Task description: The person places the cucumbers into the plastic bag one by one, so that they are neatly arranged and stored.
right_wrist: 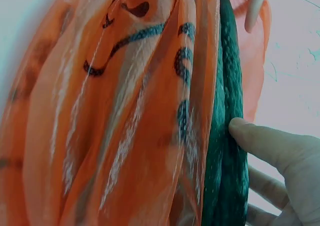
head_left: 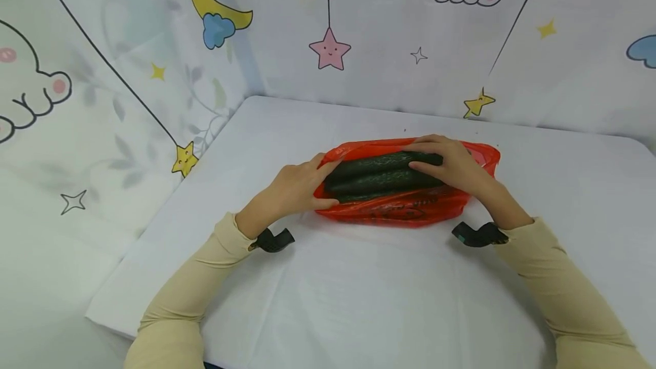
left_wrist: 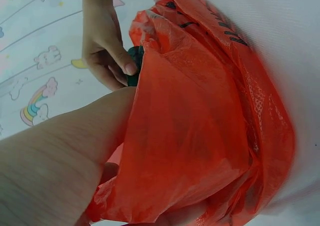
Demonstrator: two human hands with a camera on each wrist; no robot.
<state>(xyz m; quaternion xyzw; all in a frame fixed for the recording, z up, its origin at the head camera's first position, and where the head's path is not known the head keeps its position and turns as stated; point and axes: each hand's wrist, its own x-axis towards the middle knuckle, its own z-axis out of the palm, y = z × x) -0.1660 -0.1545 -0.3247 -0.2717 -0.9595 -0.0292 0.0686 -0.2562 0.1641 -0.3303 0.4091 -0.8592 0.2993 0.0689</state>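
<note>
A red plastic bag (head_left: pixel 394 215) lies on the white table with its mouth spread open lengthwise. Two long dark-green cucumbers (head_left: pixel 379 178) show side by side inside it; thin bag film with dark print (right_wrist: pixel 135 86) covers their near side. My left hand (head_left: pixel 299 187) holds the bag at its left end, thumb and fingers apart around the cucumbers' tips; in the left wrist view the film hides most of its fingers. Over the right part, my right hand (head_left: pixel 451 164) grips the far cucumber (right_wrist: pixel 232 136), thumb on the near face and fingers behind.
The white table (head_left: pixel 359 295) extends all round the bag. Behind it and to the left stands a pale curtain (head_left: pixel 287 10) printed with stars, a moon and animals. Dark strap-like pieces (head_left: pixel 479 235) stick out at both wrists near the table surface.
</note>
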